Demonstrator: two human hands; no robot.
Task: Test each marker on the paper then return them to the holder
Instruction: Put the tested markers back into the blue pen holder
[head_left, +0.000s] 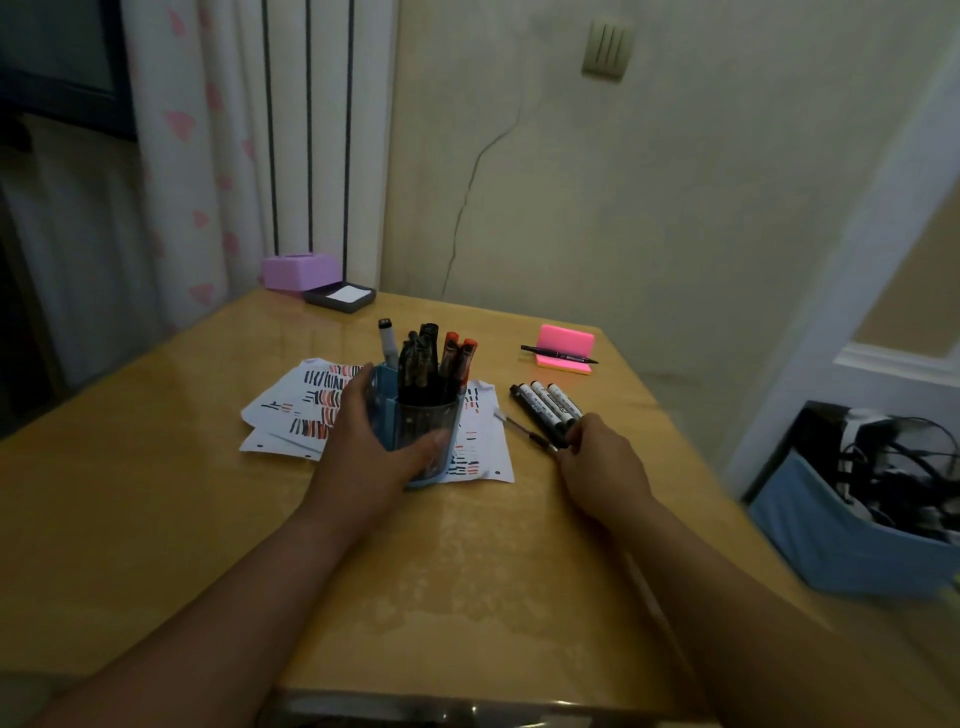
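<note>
My left forearm (223, 603) and right forearm (727, 587) reach in from the near edge across the yellow table (130, 519). Test paper (291, 410): loose white sheets striped in black and red, lying under and beside the holder. Pen holder (431, 431): blue, upright on the sheets, packed with black and red markers. My left hand (363, 447) wraps it, fingers round the far side, thumb across the front. Three white-barrelled markers (550, 408): side by side on the table just right of the paper, not yet in the holder. My right hand (597, 462) meets their near ends with curled fingers; whether it grips one I cannot tell. A thin pen (524, 431) lies just beside them. To do this well, I judge I should brace the holder, take one marker only, and avoid nudging its neighbours or the pen.
</note>
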